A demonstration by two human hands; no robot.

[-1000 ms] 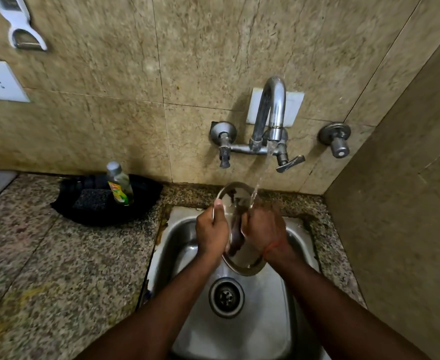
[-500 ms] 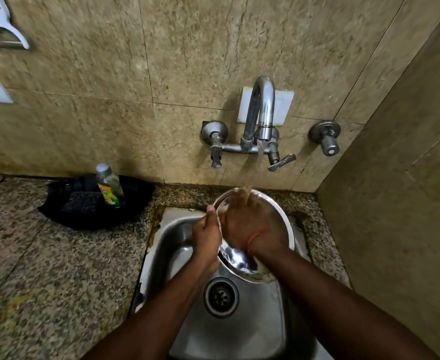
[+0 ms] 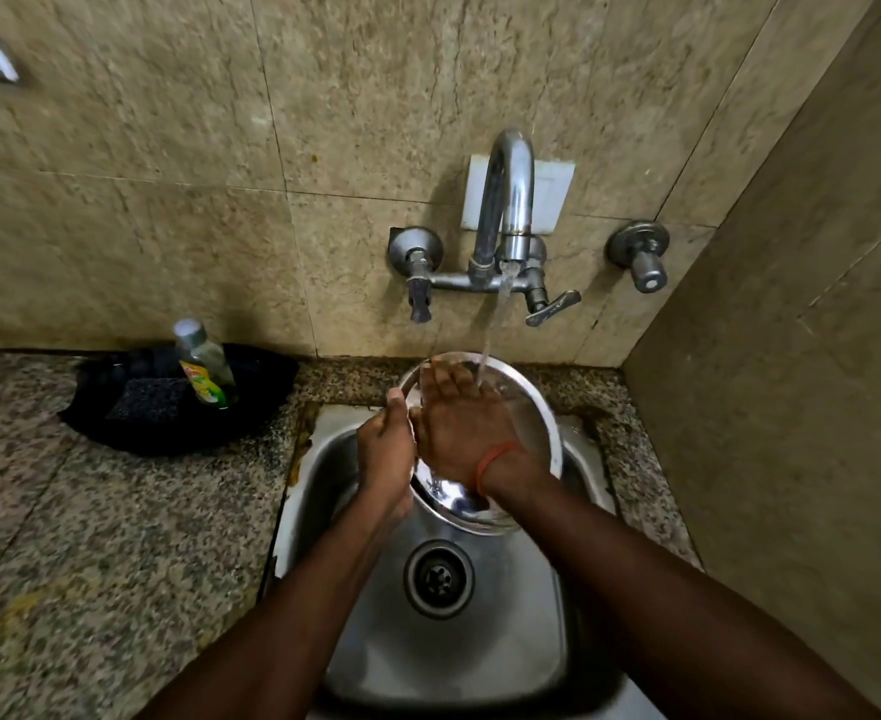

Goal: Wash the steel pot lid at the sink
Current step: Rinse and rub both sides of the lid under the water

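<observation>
The round steel pot lid (image 3: 534, 407) is tilted over the back of the steel sink (image 3: 511, 641), its shiny face toward me. My left hand (image 3: 386, 449) grips the lid's left rim. My right hand (image 3: 467, 426) lies flat on the lid's face, fingers together and pointing up; a red thread circles its wrist. Water runs from the wall tap (image 3: 508, 200) onto the lid just right of my right fingers. The lid's middle is hidden under that hand.
A black tub (image 3: 132, 423) on the granite counter (image 3: 90, 537) left of the sink holds a dish-soap bottle (image 3: 202, 363) and a dark scrub pad (image 3: 147, 397). A tiled side wall (image 3: 791, 407) closes in the right. The sink drain (image 3: 438, 578) lies below the lid.
The lid has turned from edge-on to face me more fully. My right hand has spread flat and slid up across its face. The camera view shifted slightly right.
</observation>
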